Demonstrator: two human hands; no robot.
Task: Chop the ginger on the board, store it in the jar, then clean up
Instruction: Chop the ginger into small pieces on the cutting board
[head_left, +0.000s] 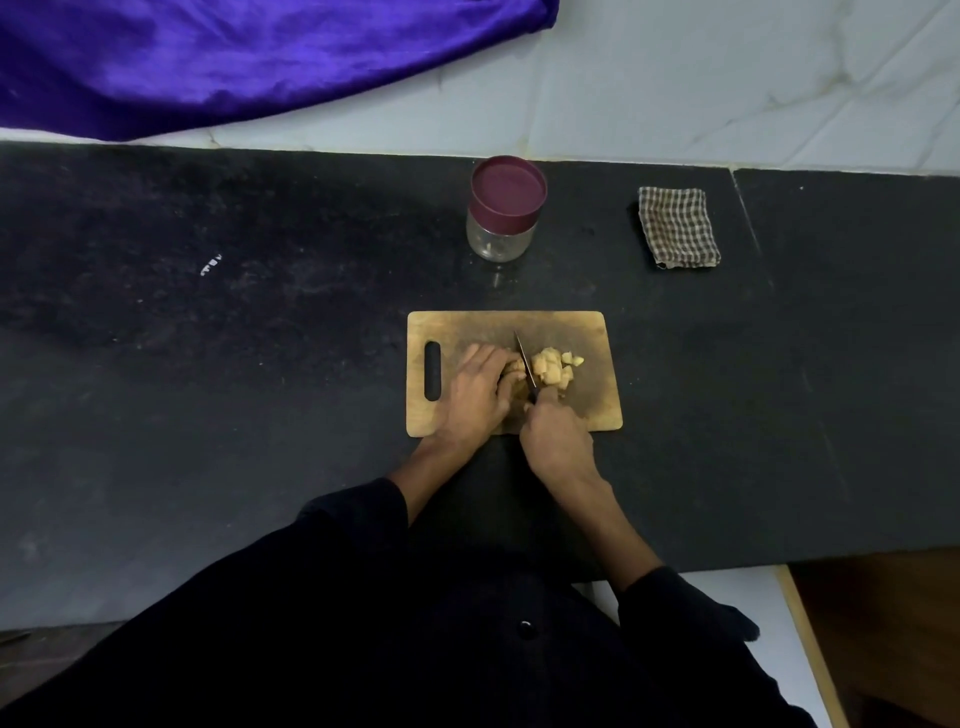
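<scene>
Left hand lies on the wooden board, fingers bent down over a lump of ginger to keep it in place. Right hand is curled tight round the dark handle of a knife — the blade points away from the person and sits just beside the left fingers, with the uncut lump on one side and the cut bits on the other. A small heap of pale yellow ginger pieces lies on the board to the right of the blade, touching it or very close.

The board sits on a dark counter, near the front edge, with its handle slot on the left. Behind the board, a bit apart from it, stands a glass jar with a dark red lid on top — a few small pale bits show at the bottom of the glass. To the right of the jar, well apart, lies a folded checked cloth. Far back on the left, a shiny purple cloth hangs over the pale wall behind the counter. Both arms wear dark sleeves
</scene>
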